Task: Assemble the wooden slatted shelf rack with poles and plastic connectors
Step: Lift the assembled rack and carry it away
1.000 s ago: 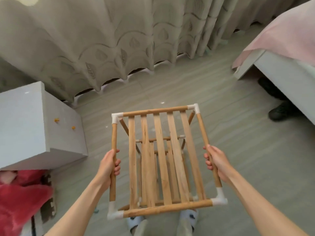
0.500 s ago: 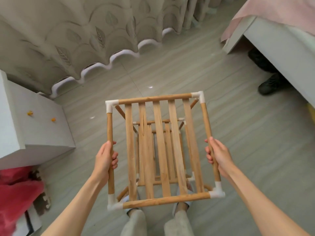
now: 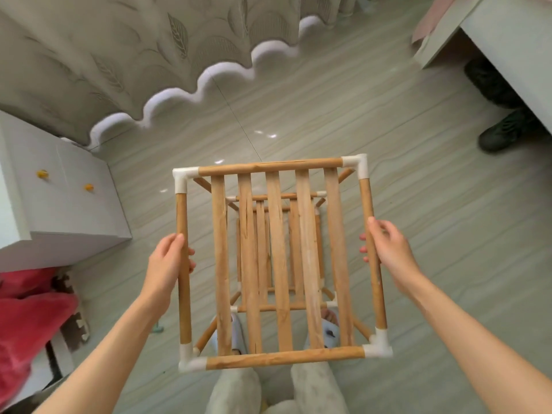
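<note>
Shelf rack hangs between the person's two hands, out in front of them and above their slippered feet, seen from the head camera straight down through its top tier to the lower tiers beneath. Its slats run away from the body, and its poles drop toward the floor. Left hand wraps the left side rail; right hand wraps the right side rail, fingers curled round each. Both sit equally near, at mid-length, so the rack looks balanced for setting down. All four white corner connectors look seated. Compared with a second ago, the view has tipped downward, the rack sits squarer under it, and the grips are unchanged.
</note>
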`<action>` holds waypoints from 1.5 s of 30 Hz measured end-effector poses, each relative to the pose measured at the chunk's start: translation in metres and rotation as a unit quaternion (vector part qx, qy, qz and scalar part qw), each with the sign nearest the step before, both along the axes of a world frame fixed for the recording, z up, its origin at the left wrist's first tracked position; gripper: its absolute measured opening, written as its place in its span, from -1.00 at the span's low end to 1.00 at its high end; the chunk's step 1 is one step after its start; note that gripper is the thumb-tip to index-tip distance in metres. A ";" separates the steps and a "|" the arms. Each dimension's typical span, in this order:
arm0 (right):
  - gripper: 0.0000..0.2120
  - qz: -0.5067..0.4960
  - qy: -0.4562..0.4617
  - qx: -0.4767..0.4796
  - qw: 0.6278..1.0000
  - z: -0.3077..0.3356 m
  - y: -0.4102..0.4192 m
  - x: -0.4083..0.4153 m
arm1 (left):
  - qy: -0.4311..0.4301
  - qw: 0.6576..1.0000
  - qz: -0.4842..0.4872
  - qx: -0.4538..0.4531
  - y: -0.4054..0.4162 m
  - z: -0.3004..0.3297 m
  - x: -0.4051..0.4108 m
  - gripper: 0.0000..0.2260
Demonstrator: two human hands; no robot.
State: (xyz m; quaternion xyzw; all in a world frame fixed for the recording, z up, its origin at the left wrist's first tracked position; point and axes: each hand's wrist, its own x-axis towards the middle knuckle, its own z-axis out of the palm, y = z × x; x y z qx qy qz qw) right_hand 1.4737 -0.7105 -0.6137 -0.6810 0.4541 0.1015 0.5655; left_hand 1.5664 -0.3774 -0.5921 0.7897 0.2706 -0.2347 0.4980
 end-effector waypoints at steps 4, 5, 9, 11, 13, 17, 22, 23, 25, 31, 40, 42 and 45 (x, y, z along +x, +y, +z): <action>-0.55 -0.003 -0.090 -0.029 0.996 0.000 -0.014 0.065 | -0.088 0.995 -0.026 0.038 -0.012 -0.004 0.058 -0.63; -0.64 0.004 -0.110 -0.032 0.993 -0.001 -0.015 0.080 | -0.103 0.994 -0.030 0.026 -0.017 -0.006 0.073 -0.67; -0.81 -0.010 -0.116 -0.023 0.993 -0.013 -0.013 0.110 | -0.092 0.995 -0.019 -0.023 -0.030 -0.018 0.109 -0.73; -0.81 -0.021 -0.120 -0.008 0.993 -0.016 -0.016 0.112 | -0.084 0.995 -0.039 -0.027 -0.026 -0.022 0.113 -0.69; -0.82 -0.020 -0.133 0.010 0.991 -0.016 -0.018 0.110 | -0.091 0.993 -0.068 -0.032 -0.019 -0.024 0.111 -0.68; -0.86 -0.021 -0.156 -0.019 0.987 -0.012 -0.018 0.106 | -0.103 0.990 -0.088 -0.050 -0.013 -0.026 0.107 -0.66; -0.90 -0.076 -0.178 0.003 0.981 -0.009 -0.016 0.100 | -0.106 0.986 -0.116 -0.059 -0.014 -0.029 0.108 -0.67; -0.90 -0.080 -0.180 0.005 0.980 -0.009 -0.016 0.099 | -0.105 0.985 -0.120 -0.063 -0.014 -0.029 0.108 -0.67; -0.89 -0.086 -0.182 0.008 0.979 -0.008 -0.015 0.097 | -0.101 0.985 -0.120 -0.077 -0.017 -0.029 0.110 -0.67; -0.92 -0.081 -0.170 0.005 0.982 -0.009 -0.017 0.094 | -0.094 0.986 -0.101 -0.089 -0.024 -0.029 0.110 -0.67; -0.91 -0.093 -0.165 0.005 0.982 -0.013 -0.022 0.089 | -0.089 0.985 -0.124 -0.085 -0.030 -0.033 0.113 -0.67; -0.90 -0.092 -0.162 0.004 0.982 -0.014 -0.020 0.088 | -0.081 0.985 -0.120 -0.091 -0.028 -0.034 0.112 -0.68; -0.90 -0.096 -0.158 0.005 0.983 -0.014 -0.021 0.086 | -0.074 0.986 -0.109 -0.098 -0.030 -0.035 0.112 -0.67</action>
